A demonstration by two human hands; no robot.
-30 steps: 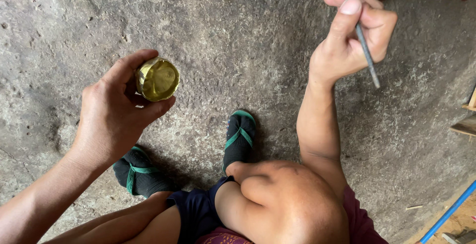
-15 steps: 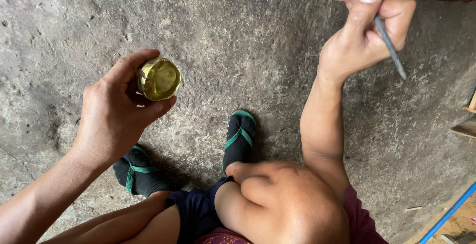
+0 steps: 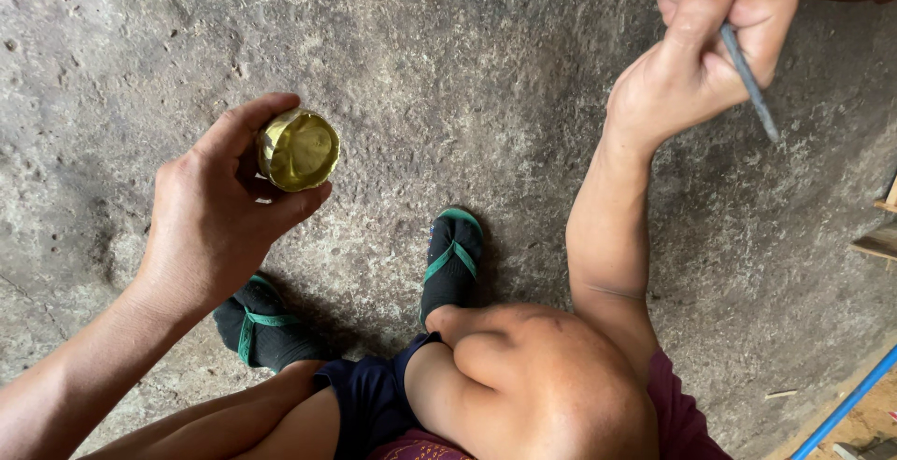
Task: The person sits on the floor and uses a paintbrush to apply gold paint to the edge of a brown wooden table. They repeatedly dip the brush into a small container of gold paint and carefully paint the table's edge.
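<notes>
My left hand (image 3: 220,212) grips a small round brass cup (image 3: 299,149) between thumb and fingers, its shiny bottom facing up at me. At the top right, my right hand (image 3: 696,54) is closed around a thin grey metal rod (image 3: 743,68) that slants down to the right, its tip free in the air. Both hands hover above a rough grey stone floor (image 3: 448,77). The two hands are far apart, the cup left of centre and the rod near the upper right corner.
I squat over the floor, with my bent knee (image 3: 533,385) at the bottom centre. Two dark sandals with green straps (image 3: 450,264) rest on the stone below my hands. A blue pipe (image 3: 846,409) lies at the bottom right and wooden pieces (image 3: 878,236) sit at the right edge.
My right hand has risen and shifted to the right with the rod. My left hand and the brass cup have stayed in place.
</notes>
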